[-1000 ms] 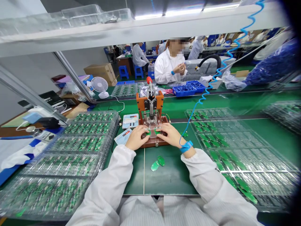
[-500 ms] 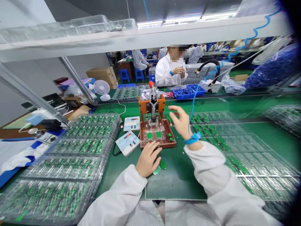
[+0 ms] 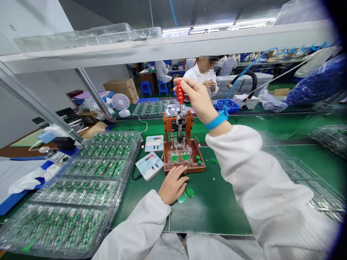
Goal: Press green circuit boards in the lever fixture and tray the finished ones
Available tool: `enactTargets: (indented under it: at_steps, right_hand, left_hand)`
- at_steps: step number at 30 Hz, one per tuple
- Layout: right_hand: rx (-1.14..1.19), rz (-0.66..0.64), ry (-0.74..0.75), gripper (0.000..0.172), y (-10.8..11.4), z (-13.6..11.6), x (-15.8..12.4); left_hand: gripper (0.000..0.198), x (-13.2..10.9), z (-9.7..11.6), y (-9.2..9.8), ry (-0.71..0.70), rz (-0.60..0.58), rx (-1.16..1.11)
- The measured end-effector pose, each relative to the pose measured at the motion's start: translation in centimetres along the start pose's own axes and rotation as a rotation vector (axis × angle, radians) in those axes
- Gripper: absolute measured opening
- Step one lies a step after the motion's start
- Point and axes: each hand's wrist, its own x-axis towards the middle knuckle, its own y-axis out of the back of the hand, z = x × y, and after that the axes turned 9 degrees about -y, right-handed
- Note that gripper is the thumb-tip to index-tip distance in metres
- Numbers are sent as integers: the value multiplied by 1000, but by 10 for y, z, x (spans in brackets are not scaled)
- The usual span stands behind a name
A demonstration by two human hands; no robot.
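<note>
A small press fixture with an orange frame stands mid-table, two green boards under its clear plate. My right hand, with a blue wrist strap, is closed around the fixture's red lever handle, raised high. My left hand rests on the green mat just in front of the fixture, fingers loosely curled, touching two loose green boards. Whether it grips them I cannot make out.
Stacked clear trays of green boards fill the left side; more trays lie on the right. Two small meters sit left of the fixture. A person in white works across the belt. A fan stands behind.
Both hands left the fixture's plate. My right hand rose and took hold of the red lever handle. My left hand drew back to the loose boards on the mat.
</note>
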Motion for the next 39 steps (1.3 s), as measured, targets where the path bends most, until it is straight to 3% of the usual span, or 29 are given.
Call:
enactTargets:
  at_steps: [4, 9, 19, 26, 31, 35, 37, 39]
  right_hand:
    - [-204, 59, 178, 32, -9, -38, -68]
    - [-466, 88, 258, 30, -16, -37, -125]
    - [-345, 32, 264, 37, -16, 11, -154]
    - [-171, 78, 171, 44, -34, 31, -168]
    - [-64, 138, 127, 39, -42, 35, -170]
    - [-41, 150, 124, 37, -45, 36, -170]
    - [-33, 160, 123, 36, -46, 35, -170]
    - [-29, 174, 117, 35, -48, 35, -170]
  left_hand:
    - [23, 0, 0, 0, -3, 7, -10]
    - [23, 0, 0, -1, 1, 17, -20]
    - [25, 1, 3, 2, 24, -7, -37]
    - [24, 2, 4, 1, 40, -1, -42]
    - [23, 11, 2, 25, 98, -119, -223]
    - [21, 25, -31, 71, 247, -169, -550]
    - [23, 29, -63, 91, 382, -194, -446]
    - [21, 31, -99, 102, 476, -296, -161]
